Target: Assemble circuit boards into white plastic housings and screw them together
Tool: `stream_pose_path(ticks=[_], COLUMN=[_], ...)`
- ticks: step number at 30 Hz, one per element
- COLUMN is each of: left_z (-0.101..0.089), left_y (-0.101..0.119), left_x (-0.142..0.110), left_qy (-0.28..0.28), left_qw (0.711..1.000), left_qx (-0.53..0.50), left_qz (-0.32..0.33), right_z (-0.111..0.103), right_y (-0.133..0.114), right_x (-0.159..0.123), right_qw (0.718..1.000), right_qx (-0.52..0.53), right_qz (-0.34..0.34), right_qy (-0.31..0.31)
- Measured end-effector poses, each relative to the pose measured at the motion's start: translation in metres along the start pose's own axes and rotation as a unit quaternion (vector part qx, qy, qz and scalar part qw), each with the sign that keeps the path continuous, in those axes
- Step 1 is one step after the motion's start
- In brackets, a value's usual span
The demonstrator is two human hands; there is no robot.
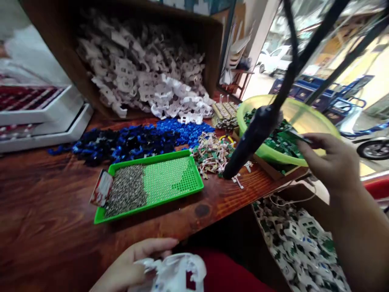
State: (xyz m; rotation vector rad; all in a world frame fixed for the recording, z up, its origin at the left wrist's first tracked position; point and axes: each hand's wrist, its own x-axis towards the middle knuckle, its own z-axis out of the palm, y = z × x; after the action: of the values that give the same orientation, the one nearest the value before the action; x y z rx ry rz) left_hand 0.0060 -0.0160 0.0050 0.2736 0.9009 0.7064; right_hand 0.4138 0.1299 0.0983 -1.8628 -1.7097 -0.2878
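Observation:
At the bottom of the head view, my left hand [129,261] is closed round a white moulded plastic shell [178,271] with a square cut-out, held above my lap. My right hand [337,162] reaches over the yellow-green basin [322,117]. Between its thumb and fingers is a green circuit board [293,136], its edge tilted toward the basin. Many similar green boards [275,146] lie heaped inside. A dark upright pole [247,142] stands in front of the basin and hides part of it.
A green perforated tray [152,202] holds small screws [126,190]. Behind it lie blue and black parts [130,142] and wired pieces [212,150]. A large box of white shells [136,73] stands at the back. Below right is a box of assembled shells [304,243]. White trays [60,121] sit left.

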Motion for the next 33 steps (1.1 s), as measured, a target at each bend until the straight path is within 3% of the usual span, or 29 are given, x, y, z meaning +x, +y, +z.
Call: stream_pose_path(ticks=[1, 2, 3, 4, 5, 7, 11, 14, 20, 24, 26, 29, 33], left_z=[0.006, 0.009, 0.010, 0.008, 0.005, -0.004, -0.017, -0.018, -0.012, -0.001, 0.004, 0.013, 0.021], left_y=[-0.003, -0.005, -0.006, -0.006, -0.006, -0.007, -0.012, -0.017, -0.023, -0.026, -0.029, -0.032, -0.036], left_x=[-0.001, -0.002, -0.004, -0.006, -0.008, -0.014, -0.026, -0.031, -0.027, -0.018, -0.013, -0.009, -0.007], left_qy=[-0.011, -0.024, -0.038, -0.049, -0.058, -0.064, -0.055, -0.047, -0.102, -0.093, -0.081, -0.064, -0.053], left_qw=[1.000, 0.999, 0.999, 0.998, 0.997, 0.994, 0.990, 0.986, 0.976, 0.977, 0.978, 0.978, 0.969], left_qx=[-0.014, -0.024, -0.032, -0.043, -0.055, -0.083, -0.125, -0.144, -0.145, -0.132, -0.109, -0.058, -0.023], left_qz=[-0.007, -0.014, -0.017, -0.016, -0.014, -0.003, 0.020, 0.063, 0.125, 0.140, 0.158, 0.189, 0.239], right_z=[0.000, 0.002, 0.006, 0.013, 0.022, 0.045, 0.087, 0.096, 0.086, 0.064, 0.049, 0.034, 0.037], right_y=[-0.010, -0.020, -0.032, -0.044, -0.056, -0.079, -0.109, -0.114, -0.113, -0.122, -0.131, -0.148, -0.172], right_x=[-0.019, -0.037, -0.056, -0.073, -0.088, -0.114, -0.138, -0.139, -0.138, -0.145, -0.147, -0.147, -0.145], right_qw=[0.999, 0.991, 0.973, 0.947, 0.916, 0.873, 0.877, 0.876, 0.881, 0.892, 0.880, 0.851, 0.825], right_qx=[0.019, 0.097, 0.171, 0.210, 0.207, 0.184, 0.167, 0.180, 0.200, 0.313, 0.387, 0.405, 0.352], right_qz=[-0.011, -0.068, -0.152, -0.242, -0.328, -0.433, -0.409, -0.386, -0.362, -0.284, -0.249, -0.310, -0.413], right_qy=[0.036, 0.062, 0.041, -0.041, -0.099, -0.130, -0.189, -0.224, -0.228, -0.162, -0.119, -0.122, -0.161])
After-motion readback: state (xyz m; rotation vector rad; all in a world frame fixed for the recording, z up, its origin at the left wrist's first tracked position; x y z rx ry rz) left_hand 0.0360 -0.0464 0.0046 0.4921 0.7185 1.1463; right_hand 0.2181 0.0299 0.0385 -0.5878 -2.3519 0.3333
